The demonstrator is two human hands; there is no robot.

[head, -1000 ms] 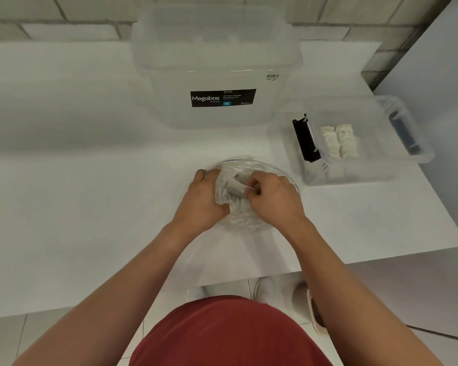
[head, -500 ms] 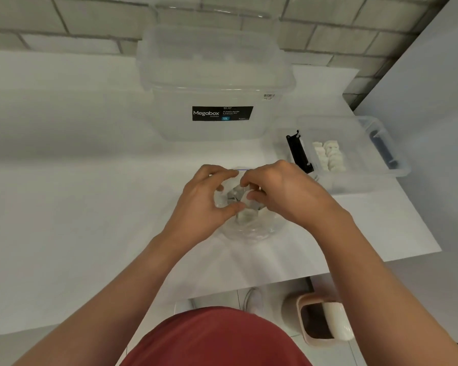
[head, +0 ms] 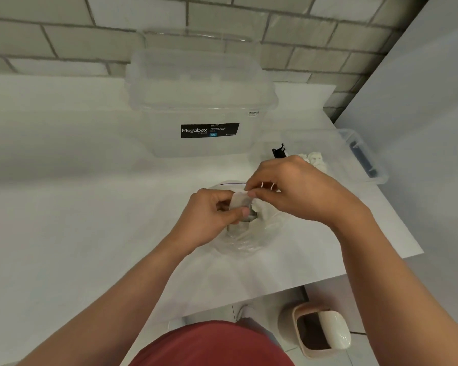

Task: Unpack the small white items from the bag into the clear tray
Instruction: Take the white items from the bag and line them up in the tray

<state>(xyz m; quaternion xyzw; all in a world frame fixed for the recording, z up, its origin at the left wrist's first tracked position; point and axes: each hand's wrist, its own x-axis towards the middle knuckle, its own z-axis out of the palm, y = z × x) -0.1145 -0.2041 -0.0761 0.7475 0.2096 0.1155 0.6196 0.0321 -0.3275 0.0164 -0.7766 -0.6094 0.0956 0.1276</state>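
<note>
The clear tray, right of the bag, holds some white items; left hand and right hand pinch another white item over the bag; more likely remain.

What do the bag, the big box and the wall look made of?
Bag: thin clear plastic film, crinkled and glossy. Box: stiff translucent plastic, slightly frosted, label reading Megabox. Wall: matte grey blocks with mortar joints, probably brick or concrete.
</note>
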